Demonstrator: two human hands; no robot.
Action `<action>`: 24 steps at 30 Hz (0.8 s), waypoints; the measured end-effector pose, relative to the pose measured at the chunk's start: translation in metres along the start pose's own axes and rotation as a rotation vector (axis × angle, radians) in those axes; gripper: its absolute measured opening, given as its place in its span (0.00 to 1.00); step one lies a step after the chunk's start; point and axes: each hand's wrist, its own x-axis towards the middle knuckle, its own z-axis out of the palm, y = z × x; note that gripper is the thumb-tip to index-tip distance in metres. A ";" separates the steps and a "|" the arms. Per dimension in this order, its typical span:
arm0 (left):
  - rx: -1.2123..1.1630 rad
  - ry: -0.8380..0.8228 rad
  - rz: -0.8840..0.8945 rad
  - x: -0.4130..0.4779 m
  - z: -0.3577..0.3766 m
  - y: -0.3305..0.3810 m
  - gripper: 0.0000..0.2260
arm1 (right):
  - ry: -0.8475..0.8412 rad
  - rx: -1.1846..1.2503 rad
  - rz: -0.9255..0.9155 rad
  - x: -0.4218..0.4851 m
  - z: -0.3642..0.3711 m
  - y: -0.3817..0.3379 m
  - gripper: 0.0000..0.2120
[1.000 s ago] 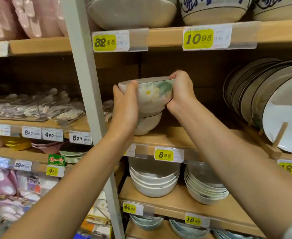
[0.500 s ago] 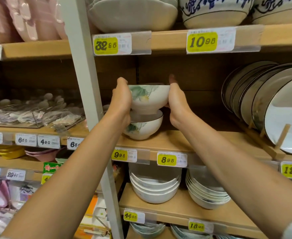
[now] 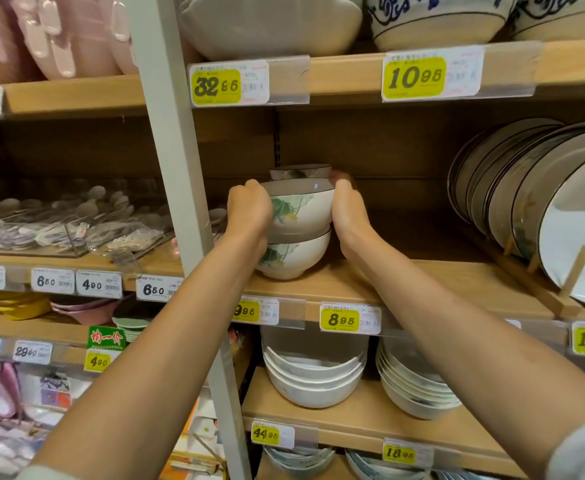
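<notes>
A white bowl with a green leaf print (image 3: pixel 301 209) sits nested in a matching bowl (image 3: pixel 294 256) on the wooden shelf (image 3: pixel 405 282). My left hand (image 3: pixel 249 211) grips the top bowl's left side, fingers curled at the rim. My right hand (image 3: pixel 348 211) cups its right side, thumb along the wall and fingertips behind the rim. A third bowl of the same kind (image 3: pixel 301 171) stands behind them, partly hidden.
A grey upright post (image 3: pixel 177 188) runs just left of the bowls. Dark-rimmed plates (image 3: pixel 540 202) lean in a wooden rack at the right. White bowl stacks (image 3: pixel 313 374) fill the shelf below. Packed spoons (image 3: pixel 62 226) lie at the left. Large bowls stand on the shelf above.
Both hands have lowered the leaf-print bowl from above the shelf down into the bowl standing there. It was tilted a second ago and now sits level and nested.
</notes>
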 end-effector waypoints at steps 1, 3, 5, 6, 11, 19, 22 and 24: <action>0.033 0.006 0.001 0.003 0.001 -0.002 0.20 | 0.010 -0.007 0.004 0.000 0.001 0.002 0.24; 0.121 0.048 0.033 0.005 0.001 -0.006 0.20 | 0.012 0.001 0.020 -0.001 0.002 0.008 0.22; 0.240 0.087 0.107 0.006 0.001 -0.009 0.21 | 0.007 0.040 0.047 -0.001 0.004 0.014 0.20; 0.292 0.104 0.129 0.006 0.001 -0.010 0.21 | 0.004 0.067 0.058 -0.001 0.005 0.017 0.19; 0.249 0.120 0.095 0.008 -0.001 -0.023 0.21 | 0.012 0.127 0.077 -0.004 0.014 0.022 0.20; 0.079 0.144 0.160 -0.001 0.001 -0.035 0.22 | 0.031 0.083 0.059 -0.006 0.017 0.028 0.20; 0.037 0.142 0.209 -0.007 0.000 -0.042 0.22 | 0.046 0.065 0.042 -0.008 0.019 0.027 0.16; -0.009 0.125 0.235 -0.022 0.003 -0.051 0.25 | 0.058 0.052 0.035 -0.009 0.019 0.027 0.16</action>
